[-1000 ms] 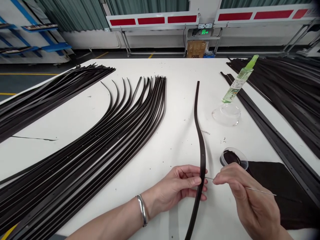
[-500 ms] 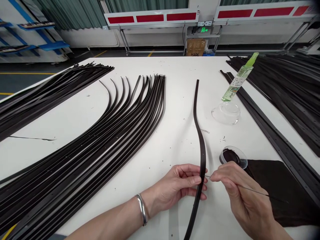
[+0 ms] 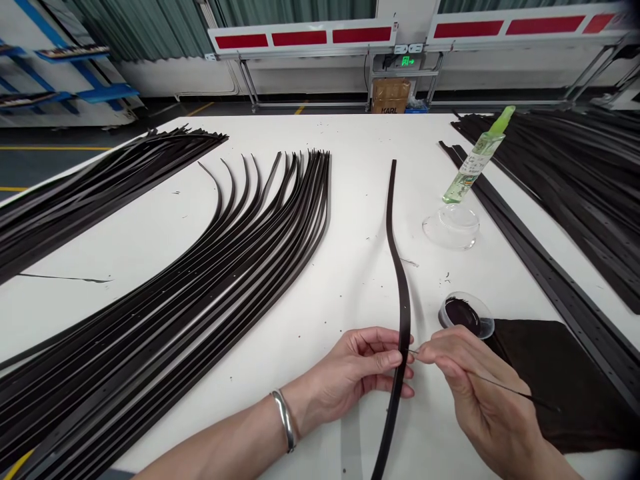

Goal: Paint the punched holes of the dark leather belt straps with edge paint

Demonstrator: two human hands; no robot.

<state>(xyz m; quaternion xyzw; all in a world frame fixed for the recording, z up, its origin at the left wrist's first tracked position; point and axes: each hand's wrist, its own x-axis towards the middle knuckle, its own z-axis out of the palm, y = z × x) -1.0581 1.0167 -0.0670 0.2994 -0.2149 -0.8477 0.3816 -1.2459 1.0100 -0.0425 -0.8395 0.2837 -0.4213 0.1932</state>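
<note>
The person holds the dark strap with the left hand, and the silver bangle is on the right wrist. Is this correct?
Not quite: the silver bangle is on the left wrist, not the right, as the head view shows. The left hand does hold the dark strap.

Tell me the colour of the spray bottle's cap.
The spray bottle's cap is bright green, seen best in the head view.
</note>
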